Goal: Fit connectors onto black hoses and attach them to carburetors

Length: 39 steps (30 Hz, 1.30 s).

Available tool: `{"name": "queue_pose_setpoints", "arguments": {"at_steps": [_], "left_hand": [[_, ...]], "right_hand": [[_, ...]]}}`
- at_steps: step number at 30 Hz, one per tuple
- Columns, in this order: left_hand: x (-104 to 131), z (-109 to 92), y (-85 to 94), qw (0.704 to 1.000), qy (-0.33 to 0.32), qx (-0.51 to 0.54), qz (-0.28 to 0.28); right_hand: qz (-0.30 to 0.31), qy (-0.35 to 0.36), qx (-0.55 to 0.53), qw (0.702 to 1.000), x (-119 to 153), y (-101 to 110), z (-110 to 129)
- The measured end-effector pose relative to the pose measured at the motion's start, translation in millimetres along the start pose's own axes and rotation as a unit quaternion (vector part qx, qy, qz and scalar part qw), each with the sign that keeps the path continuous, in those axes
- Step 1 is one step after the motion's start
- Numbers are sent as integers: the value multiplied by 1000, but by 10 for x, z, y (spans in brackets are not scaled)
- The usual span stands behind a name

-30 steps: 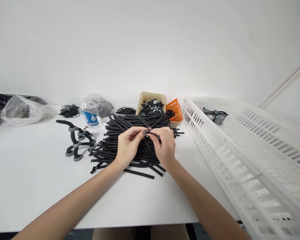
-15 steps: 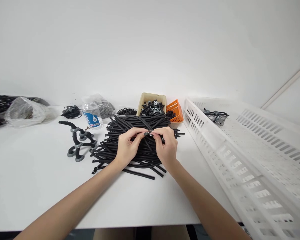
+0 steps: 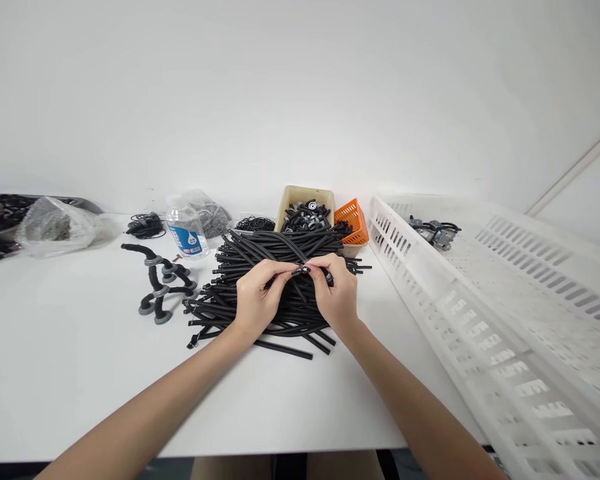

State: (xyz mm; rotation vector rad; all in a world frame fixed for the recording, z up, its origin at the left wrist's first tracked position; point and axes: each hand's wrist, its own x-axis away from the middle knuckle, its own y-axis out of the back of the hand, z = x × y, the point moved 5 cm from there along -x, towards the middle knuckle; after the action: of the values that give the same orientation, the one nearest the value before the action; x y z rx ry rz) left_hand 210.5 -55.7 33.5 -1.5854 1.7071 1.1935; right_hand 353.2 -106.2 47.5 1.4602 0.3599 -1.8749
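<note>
Both hands meet over a pile of black rubber tubes [image 3: 275, 247] on the white table. My left hand [image 3: 259, 293] is closed, thumb and forefinger pinching one side of a small dark piece [image 3: 301, 271] with a shiny spot. From the other side, my right hand [image 3: 339, 293] pinches the same piece or what joins it. The fingertips almost touch and cover most of it, so its kind cannot be made out. Beneath the hands, tubes lie crosswise; several have small clips at their left ends. Left of the pile stand bent black tubes with grey rings [image 3: 160, 283].
A large white perforated crate [image 3: 430, 287] runs along the right, with metal parts and black tubing [image 3: 436, 233] inside. Behind the pile are a cream bin [image 3: 286, 200] of small parts and an orange basket [image 3: 363, 230]. A clear bottle [image 3: 187, 233], plastic bags and black cords sit back left.
The view has shifted slightly. Both hands keep their pinch in nearly the same place, and a little more of the small piece shows between the fingertips.
</note>
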Motion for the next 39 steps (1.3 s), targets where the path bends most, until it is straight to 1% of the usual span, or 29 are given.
{"name": "queue_pose_setpoints", "arguments": {"at_steps": [5, 8, 11, 14, 16, 20, 23, 26, 29, 32, 39], "left_hand": [[-3, 48, -14, 999, 48, 20, 2], [-4, 70, -23, 997, 66, 30, 4], [-13, 70, -27, 997, 68, 33, 5], [-22, 51, -21, 998, 54, 33, 1], [-23, 34, -15, 999, 39, 36, -3], [-19, -2, -2, 999, 7, 34, -5], [-18, -32, -5, 1000, -7, 29, 0], [-16, -63, -19, 1000, -13, 23, 6], [-11, -80, -29, 1000, -18, 18, 6], [-4, -57, -26, 1000, -9, 13, 1], [3, -28, -30, 1000, 10, 14, 4]], "right_hand": [[-10, 61, 17, 998, 1, 4, 36], [-13, 87, 23, 996, 0, 10, 54], [-14, 100, 29, 995, -10, 26, 57], [-5, 108, 34, 994, -23, 35, 52], [-1, 90, 28, 996, -28, 38, 24], [8, -3, -19, 1000, -16, 24, -78], [18, -61, -51, 997, -3, 2, -134], [22, -97, -83, 992, -3, -8, -164], [33, -119, -105, 987, 0, -21, -179], [46, -129, -112, 984, 11, -38, -180], [47, -114, -104, 987, 13, -50, -166]]}}
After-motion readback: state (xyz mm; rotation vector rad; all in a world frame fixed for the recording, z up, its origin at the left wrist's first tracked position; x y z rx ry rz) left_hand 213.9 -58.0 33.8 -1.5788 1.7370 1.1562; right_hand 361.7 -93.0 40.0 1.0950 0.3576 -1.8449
